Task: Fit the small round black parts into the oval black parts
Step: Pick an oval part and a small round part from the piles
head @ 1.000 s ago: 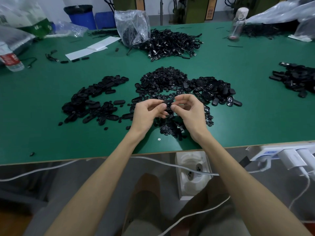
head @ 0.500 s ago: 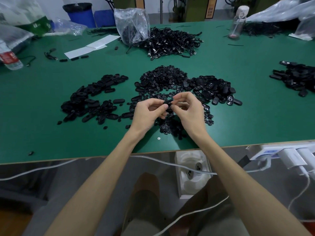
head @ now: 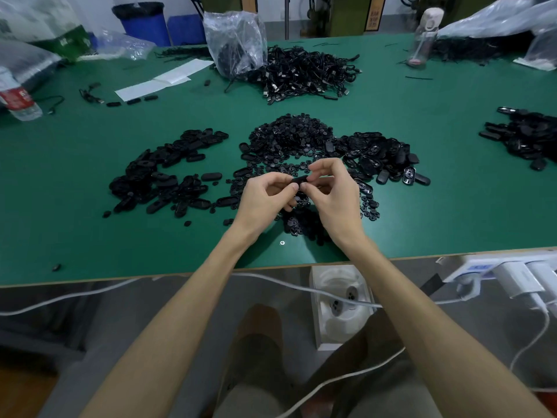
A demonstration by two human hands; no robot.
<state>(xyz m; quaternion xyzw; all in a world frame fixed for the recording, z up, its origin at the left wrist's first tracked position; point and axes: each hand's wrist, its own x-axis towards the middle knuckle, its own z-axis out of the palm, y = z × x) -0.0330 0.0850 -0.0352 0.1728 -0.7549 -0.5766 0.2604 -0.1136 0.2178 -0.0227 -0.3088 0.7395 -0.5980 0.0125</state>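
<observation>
My left hand [head: 265,197] and my right hand [head: 334,191] meet above the green table [head: 452,206], both pinching one oval black part [head: 300,179] between their fingertips. Whether a small round part sits in it is hidden by my fingers. A heap of small round black parts [head: 291,137] lies just beyond my hands, and more of them [head: 301,221] lie under my wrists. Oval black parts form a pile on the left [head: 162,173] and another on the right [head: 379,152].
A tangle of black cables [head: 304,73] and a clear plastic bag [head: 236,40] lie farther back. More black parts [head: 524,137] sit at the right edge. A water bottle [head: 18,101] lies far left, a clear bottle [head: 423,37] stands back right. White cables and a power strip [head: 497,267] hang below the table's front edge.
My hands stayed together on the oval part, shifting only slightly; the right fingers have reworked their pinch on it.
</observation>
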